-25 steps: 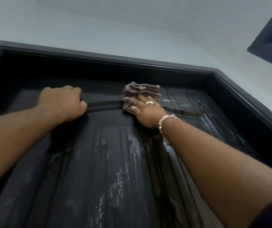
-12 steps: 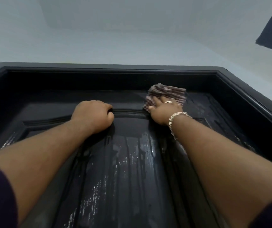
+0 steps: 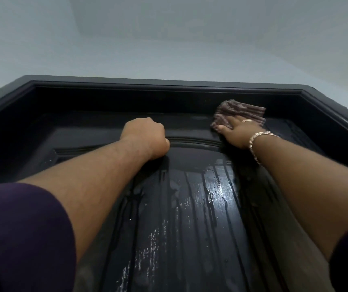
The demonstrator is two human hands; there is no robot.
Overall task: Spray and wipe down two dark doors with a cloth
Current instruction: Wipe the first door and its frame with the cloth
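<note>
The cloth (image 3: 240, 112), a folded striped rag, lies flat against the dark door (image 3: 190, 207) near its upper right corner, just under the door frame (image 3: 168, 87). The right hand (image 3: 237, 132) presses it there with fingers spread straight, a ring and a bracelet (image 3: 259, 142) showing. The left hand (image 3: 147, 137) is curled into a fist and braces on the arched moulding (image 3: 192, 142) near the top centre; it seems to hold nothing, though its fingers are hidden. Below both hands the panel is wet, with drips running down in streaks. The risk, as I judge it, is that these runs dry into marks if the wiping does not reach them. The wet surface could also let the bracing fist slide, and a flat palm alone may let the cloth slip or bunch. The purple sleeve (image 3: 21, 239) hangs close to the wet panel and could pick up spray.
</note>
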